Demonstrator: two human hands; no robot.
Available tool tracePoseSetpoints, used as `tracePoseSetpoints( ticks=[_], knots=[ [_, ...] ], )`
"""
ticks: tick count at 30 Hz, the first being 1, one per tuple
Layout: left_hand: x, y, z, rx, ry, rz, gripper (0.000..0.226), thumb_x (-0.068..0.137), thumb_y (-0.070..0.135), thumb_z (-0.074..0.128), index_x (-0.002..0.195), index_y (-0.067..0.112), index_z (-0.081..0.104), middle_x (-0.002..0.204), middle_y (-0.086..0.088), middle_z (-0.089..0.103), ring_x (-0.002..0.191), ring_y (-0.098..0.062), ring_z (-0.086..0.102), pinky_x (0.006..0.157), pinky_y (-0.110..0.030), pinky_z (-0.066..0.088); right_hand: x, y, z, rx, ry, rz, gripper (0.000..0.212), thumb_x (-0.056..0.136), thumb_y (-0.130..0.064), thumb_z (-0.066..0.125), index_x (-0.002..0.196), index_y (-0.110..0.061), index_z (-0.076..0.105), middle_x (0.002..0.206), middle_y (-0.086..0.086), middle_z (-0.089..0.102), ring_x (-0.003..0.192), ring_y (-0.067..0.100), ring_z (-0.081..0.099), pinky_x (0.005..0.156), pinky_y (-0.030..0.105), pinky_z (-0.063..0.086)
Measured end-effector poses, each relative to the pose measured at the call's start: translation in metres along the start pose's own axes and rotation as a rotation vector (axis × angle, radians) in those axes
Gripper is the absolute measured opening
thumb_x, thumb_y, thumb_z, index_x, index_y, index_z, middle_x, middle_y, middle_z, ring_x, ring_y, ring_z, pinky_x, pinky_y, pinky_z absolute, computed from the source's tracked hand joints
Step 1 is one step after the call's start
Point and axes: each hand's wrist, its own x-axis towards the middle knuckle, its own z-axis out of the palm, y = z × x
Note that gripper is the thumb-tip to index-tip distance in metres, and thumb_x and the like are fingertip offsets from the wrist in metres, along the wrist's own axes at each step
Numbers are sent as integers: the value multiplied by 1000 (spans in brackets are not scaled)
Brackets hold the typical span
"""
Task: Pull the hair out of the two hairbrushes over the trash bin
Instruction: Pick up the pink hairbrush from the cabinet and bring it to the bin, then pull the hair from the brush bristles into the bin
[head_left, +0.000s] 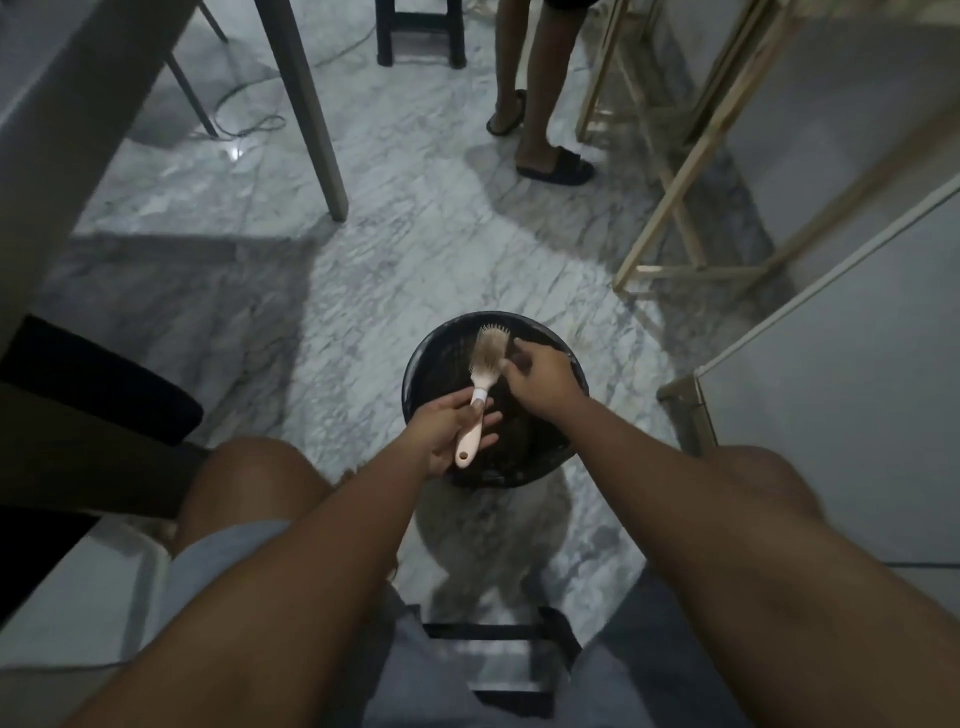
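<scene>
The person sat over the black trash bin (415, 374), the left hand (447, 426) closed around the pink handle of a hairbrush (480, 379) held above the bin's mouth. The right hand (540, 376) was at the bristle head, fingers pinched into the matted hair (488, 348); whether they gripped a tuft I couldn't tell. It looked like the first brush was being stripped. Next would need a firm pull clear of the bristles. The second brush was nowhere in sight.
</scene>
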Motion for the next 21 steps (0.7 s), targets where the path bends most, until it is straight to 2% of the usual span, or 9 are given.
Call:
tracePoseSetpoints(
  ticks=[3,6,9,12,17,19,21],
  knots=[
    [18,-1,1,-4,9,-25,43,96,1,53,138,6,48,122,-12,65,103,-27,68,76,-43,59,9,8,7,144,13,-9,40,92,-30,65,127,-13,63,113,8,73,110,21,66,97,29,47],
    [44,-12,-1,-16,50,-26,42,97,2,52,138,9,49,116,-9,67,102,-26,68,79,-42,57,28,25,25,154,29,-9,32,88,-28,69,117,-14,70,101,4,76,96,14,69,90,26,51],
    [64,-24,-2,-9,96,-49,43,98,3,51,140,9,47,115,-6,67,98,-23,69,78,-41,58,49,44,39,69,26,-6,21,86,-19,71,105,-9,76,99,7,76,96,16,70,90,25,51],
    [84,-31,-1,3,134,-63,40,99,3,50,139,8,48,119,-8,65,97,-23,69,75,-40,59,64,64,51,66,29,15,15,86,-10,70,98,-6,77,98,8,76,95,16,69,87,18,48],
    [109,-33,2,8,242,-85,41,99,4,49,140,8,48,113,-7,66,93,-21,69,63,-35,58,65,77,68,99,101,52,13,90,-11,65,96,-9,76,94,5,75,90,13,68,87,22,52],
    [115,-35,2,11,296,-89,40,100,3,47,139,7,48,120,-9,62,98,-23,67,68,-37,55,64,78,71,135,154,29,12,90,-11,65,94,-8,76,92,5,75,88,13,67,86,23,52],
    [120,-38,3,-16,342,-100,40,102,3,41,142,7,43,138,-13,53,116,-29,59,76,-40,51,59,81,74,157,239,-19,11,89,-10,65,92,-8,76,91,6,74,87,14,67,86,23,53]
  ],
)
